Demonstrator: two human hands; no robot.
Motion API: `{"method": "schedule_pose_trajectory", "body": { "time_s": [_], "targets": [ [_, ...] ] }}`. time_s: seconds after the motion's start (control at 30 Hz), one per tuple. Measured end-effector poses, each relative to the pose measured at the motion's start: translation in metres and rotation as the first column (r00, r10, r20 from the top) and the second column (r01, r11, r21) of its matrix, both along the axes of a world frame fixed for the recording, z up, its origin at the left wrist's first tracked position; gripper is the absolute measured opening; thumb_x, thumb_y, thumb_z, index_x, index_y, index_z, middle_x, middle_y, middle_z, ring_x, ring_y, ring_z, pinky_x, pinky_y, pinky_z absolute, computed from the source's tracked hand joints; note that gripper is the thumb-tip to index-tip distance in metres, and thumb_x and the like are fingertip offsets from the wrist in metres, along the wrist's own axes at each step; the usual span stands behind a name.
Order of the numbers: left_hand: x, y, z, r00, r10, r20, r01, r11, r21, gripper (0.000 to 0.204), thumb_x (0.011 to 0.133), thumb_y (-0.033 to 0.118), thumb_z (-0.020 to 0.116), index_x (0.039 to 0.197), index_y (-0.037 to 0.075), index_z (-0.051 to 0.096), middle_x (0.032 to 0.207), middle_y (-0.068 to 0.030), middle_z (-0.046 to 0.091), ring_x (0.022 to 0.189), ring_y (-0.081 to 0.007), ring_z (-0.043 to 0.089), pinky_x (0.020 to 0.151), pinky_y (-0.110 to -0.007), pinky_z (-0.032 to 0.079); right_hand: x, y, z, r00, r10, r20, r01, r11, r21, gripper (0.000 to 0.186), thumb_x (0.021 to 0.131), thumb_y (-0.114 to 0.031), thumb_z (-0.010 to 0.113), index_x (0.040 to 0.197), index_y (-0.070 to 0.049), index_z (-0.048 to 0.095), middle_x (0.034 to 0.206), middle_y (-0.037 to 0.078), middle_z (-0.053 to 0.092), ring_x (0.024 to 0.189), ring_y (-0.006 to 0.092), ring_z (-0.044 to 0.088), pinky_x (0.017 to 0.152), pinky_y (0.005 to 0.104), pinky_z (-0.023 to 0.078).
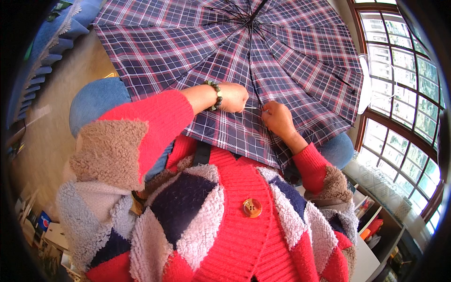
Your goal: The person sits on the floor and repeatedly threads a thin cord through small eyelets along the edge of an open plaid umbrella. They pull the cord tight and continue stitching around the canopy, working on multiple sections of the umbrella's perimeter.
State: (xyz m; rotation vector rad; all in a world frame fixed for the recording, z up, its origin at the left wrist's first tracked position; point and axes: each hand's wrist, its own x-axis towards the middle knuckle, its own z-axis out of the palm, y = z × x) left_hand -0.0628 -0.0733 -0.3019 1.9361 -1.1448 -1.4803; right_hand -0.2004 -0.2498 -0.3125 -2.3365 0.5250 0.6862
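An opened plaid umbrella (pixel 197 70) in navy, red and white lies across my lap with its inside and dark ribs facing me. My left hand (pixel 232 97), wearing a dark bead bracelet (pixel 216 95), is closed in a fist above the cloth. From its fingers a thin pale strand (pixel 252 108) runs toward my right hand; whether it is thread or wire I cannot tell. My right hand (pixel 278 120) pinches at a dark umbrella rib (pixel 254 80) near the canopy's near edge. Its fingertips partly hide the spot where strand and rib meet.
Tall wooden-framed windows (pixel 390 66) stand at the right, above a shelf (pixel 385 239) with assorted items. A blue lace-trimmed cloth (pixel 51 51) hangs at the far left beside the wooden floor (pixel 51 127). My knees in jeans (pixel 94 101) bear the umbrella's near side.
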Motion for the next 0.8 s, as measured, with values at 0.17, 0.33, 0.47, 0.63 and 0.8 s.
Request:
{"method": "schedule_pose_trajectory", "body": {
  "time_s": [0.17,0.33,0.47,0.63,0.8],
  "targets": [
    [-0.001,0.003,-0.006,0.997,-0.07,-0.031,0.069,0.997,-0.033,0.012,0.075,0.016,0.06,0.075,0.005,0.064,0.079,-0.0098,0.066,0.078,-0.0262,0.063,0.068,-0.036,0.047,0.0,0.005,0.002,0.994,-0.109,0.004,0.108,0.991,0.083,0.021,0.07,-0.014,0.06,0.085,0.0,0.065,0.069,0.019,0.064,0.066,0.0303,0.065,0.065,0.0381,0.051],
    [-0.003,0.005,-0.009,0.998,-0.068,-0.011,0.068,0.998,0.006,0.012,0.076,0.016,0.059,0.075,0.005,0.063,0.08,-0.01,0.066,0.078,-0.0266,0.063,0.069,-0.037,0.047,0.002,0.009,0.005,0.984,-0.165,-0.063,0.174,0.964,0.199,0.02,0.072,-0.011,0.059,0.087,0.002,0.064,0.06,0.014,0.063,0.051,0.0206,0.064,0.055,0.0321,0.05],
    [-0.005,0.006,-0.013,0.998,0.039,0.046,-0.04,0.999,0.017,0.012,0.077,0.015,0.057,0.075,0.006,0.064,0.079,-0.0123,0.065,0.078,-0.0292,0.062,0.069,-0.039,0.047,-0.001,0.014,0.005,0.981,-0.18,-0.067,0.191,0.943,0.271,0.019,0.073,-0.011,0.058,0.087,0.001,0.064,0.059,0.013,0.063,0.053,0.0212,0.064,0.057,0.0324,0.05],
    [-0.008,0.007,-0.017,0.961,0.22,0.165,-0.229,0.973,0.034,0.013,0.076,0.014,0.054,0.074,0.006,0.064,0.077,-0.0149,0.064,0.077,-0.0328,0.062,0.069,-0.042,0.048,-0.005,0.015,0.008,0.988,-0.152,-0.019,0.151,0.953,0.263,0.019,0.073,-0.012,0.059,0.087,0.0,0.064,0.063,0.014,0.063,0.059,0.0264,0.065,0.061,0.0357,0.05],
    [-0.01,0.003,-0.018,0.956,0.23,0.181,-0.239,0.97,0.032,0.018,0.079,0.024,0.062,0.075,0.007,0.063,0.072,-0.0092,0.063,0.07,-0.0264,0.061,0.062,-0.038,0.045,-0.008,0.016,0.008,0.992,-0.083,0.09,0.067,0.983,0.173,0.019,0.072,-0.015,0.06,0.085,-0.002,0.064,0.071,0.017,0.064,0.071,0.0336,0.063,0.067,0.0405,0.05]
  ]
}}
